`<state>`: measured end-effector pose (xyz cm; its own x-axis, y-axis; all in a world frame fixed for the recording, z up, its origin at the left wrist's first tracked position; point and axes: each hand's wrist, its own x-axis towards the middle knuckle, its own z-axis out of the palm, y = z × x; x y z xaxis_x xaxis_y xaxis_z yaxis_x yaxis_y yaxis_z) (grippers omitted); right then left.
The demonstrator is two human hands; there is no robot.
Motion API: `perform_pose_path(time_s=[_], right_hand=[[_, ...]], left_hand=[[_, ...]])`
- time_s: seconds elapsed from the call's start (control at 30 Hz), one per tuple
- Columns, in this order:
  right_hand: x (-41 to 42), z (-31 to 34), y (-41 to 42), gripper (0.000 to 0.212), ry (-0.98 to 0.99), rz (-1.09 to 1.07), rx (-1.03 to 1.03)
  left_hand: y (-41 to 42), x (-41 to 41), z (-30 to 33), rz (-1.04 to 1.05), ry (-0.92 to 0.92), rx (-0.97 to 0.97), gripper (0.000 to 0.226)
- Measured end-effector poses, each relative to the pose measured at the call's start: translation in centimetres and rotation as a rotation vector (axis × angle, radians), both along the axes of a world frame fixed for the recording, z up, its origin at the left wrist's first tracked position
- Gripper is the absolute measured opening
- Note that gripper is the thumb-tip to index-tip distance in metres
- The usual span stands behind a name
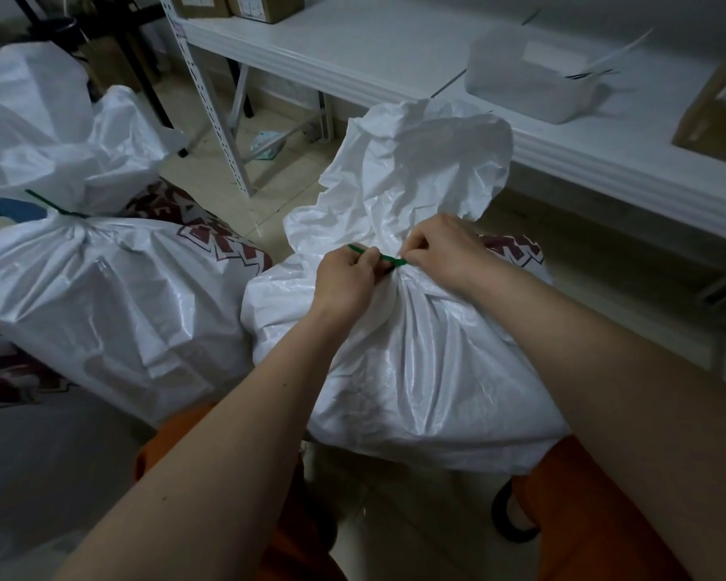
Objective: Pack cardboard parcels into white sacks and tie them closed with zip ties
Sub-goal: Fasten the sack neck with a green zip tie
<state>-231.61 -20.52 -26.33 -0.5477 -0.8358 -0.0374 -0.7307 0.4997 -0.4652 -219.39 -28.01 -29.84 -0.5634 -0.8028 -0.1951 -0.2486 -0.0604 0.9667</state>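
A full white sack (420,371) stands on the floor between my knees, its neck gathered and its loose top bunched up above. A green zip tie (388,258) circles the neck. My left hand (348,278) grips the tie's free tail, which sticks out up and left. My right hand (441,245) pinches the tie's other end at the neck. What is inside the sack is hidden.
To the left lies a second white sack (114,299) closed with a green zip tie (55,207), and a third sack (47,132) behind it. A white table (604,157) at right carries a clear tub (529,73) and cardboard boxes (717,106). A metal rack leg (219,119) stands behind.
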Motion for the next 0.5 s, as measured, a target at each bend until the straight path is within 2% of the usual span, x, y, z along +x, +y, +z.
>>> perform_pose_path(time_s=[0.3,0.5], right_hand=[[-0.2,0.77,0.23,0.02,-0.031,0.119,0.099],[0.18,0.73,-0.57,0.009,0.008,0.108,0.091]], left_hand=[[0.53,0.74,-0.47,-0.093,0.008,-0.155,0.026],[0.7,0.8,-0.41,-0.093,0.018,-0.186,0.024]])
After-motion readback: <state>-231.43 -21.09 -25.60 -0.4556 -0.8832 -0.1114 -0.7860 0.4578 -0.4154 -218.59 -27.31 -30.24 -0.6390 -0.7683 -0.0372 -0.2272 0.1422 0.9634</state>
